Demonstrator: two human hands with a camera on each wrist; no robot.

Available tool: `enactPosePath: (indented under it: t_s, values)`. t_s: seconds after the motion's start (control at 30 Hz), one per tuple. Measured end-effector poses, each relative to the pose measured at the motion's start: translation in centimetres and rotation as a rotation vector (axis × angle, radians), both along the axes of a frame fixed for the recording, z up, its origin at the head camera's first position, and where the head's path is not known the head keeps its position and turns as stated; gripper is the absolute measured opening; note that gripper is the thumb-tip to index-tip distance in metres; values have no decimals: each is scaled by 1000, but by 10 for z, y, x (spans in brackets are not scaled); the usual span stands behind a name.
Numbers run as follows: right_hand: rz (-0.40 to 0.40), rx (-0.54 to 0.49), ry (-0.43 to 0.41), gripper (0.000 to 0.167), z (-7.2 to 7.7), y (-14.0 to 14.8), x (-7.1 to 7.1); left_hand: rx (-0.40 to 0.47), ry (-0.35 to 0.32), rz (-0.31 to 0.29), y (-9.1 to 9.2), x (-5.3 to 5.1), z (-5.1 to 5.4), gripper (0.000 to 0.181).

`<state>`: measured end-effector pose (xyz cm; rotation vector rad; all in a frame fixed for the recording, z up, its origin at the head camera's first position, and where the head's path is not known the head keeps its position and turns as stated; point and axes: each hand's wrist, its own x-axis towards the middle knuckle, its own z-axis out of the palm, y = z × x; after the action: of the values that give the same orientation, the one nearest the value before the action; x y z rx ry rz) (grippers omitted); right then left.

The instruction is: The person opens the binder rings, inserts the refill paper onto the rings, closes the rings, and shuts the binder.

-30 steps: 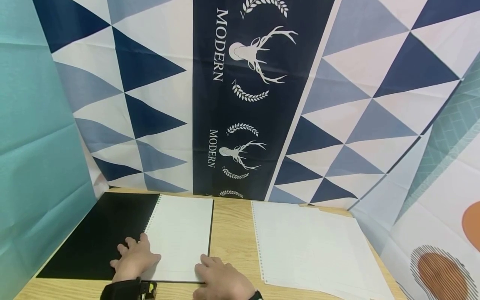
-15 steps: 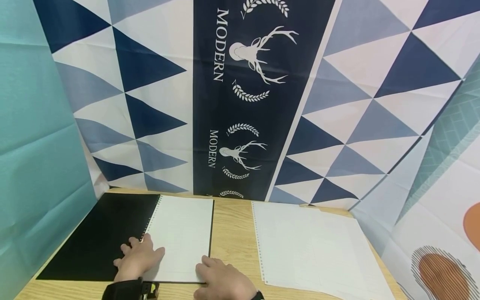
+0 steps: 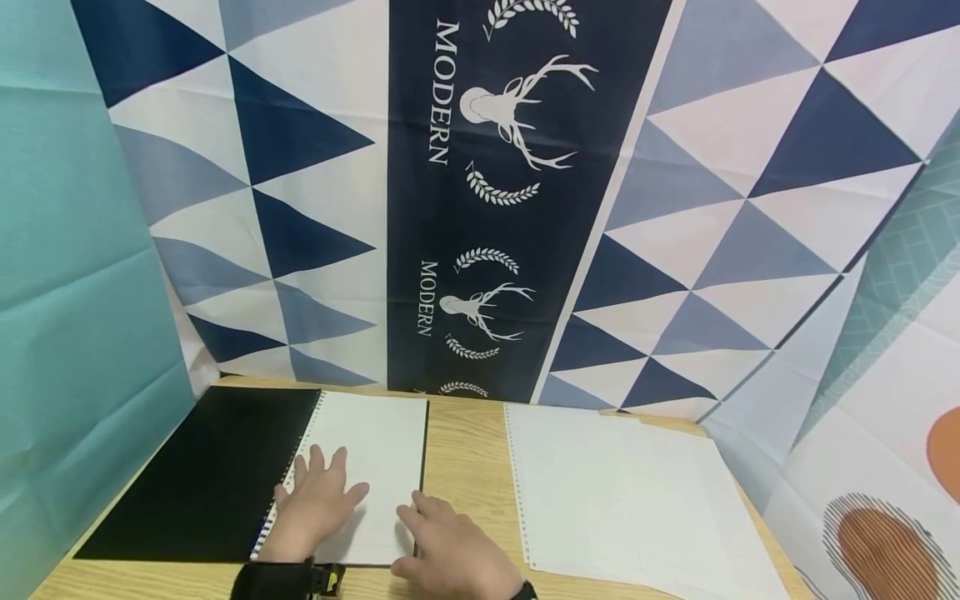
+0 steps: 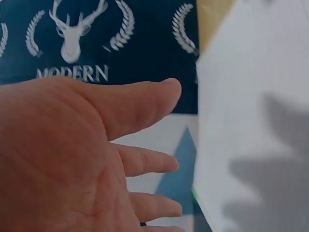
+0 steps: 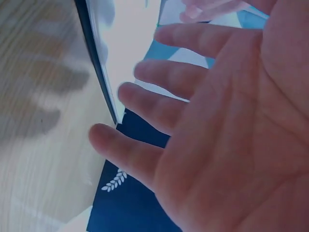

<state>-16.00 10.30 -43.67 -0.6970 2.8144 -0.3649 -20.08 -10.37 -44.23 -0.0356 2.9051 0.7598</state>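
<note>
One spiral notebook lies open at the left of the wooden surface, black cover left, white page right. Both hands are apart, fingers extended: the left hand hovers over the page's near part beside the rings, the right hand is by its near right edge. Farther right, overlapping loose white sheets lie flat, punched holes along their left side.
</note>
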Motion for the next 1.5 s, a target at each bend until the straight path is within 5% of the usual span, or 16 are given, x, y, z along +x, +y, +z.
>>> enactPosePath:
  t_s: [0.33, 0.6, 1.1, 1.3, 1.5]
  values:
    - [-47, -129, 188, 64, 14, 12, -1, -13, 158, -83, 31, 16, 27, 67]
    - [-85, -253, 333, 65, 22, 25, -5, -11, 251, -128, 50, 27, 38, 64]
    - [-178, -361, 416, 67, 38, 40, -2, 11, 379, -191, 66, 40, 49, 63]
    - [-143, -345, 371, 68, 39, 41, -1, -8, 306, -205, 72, 37, 39, 67]
    - [-127, -314, 254, 72, 31, 41, -2, -104, 88, -174, 79, 28, 2, 70]
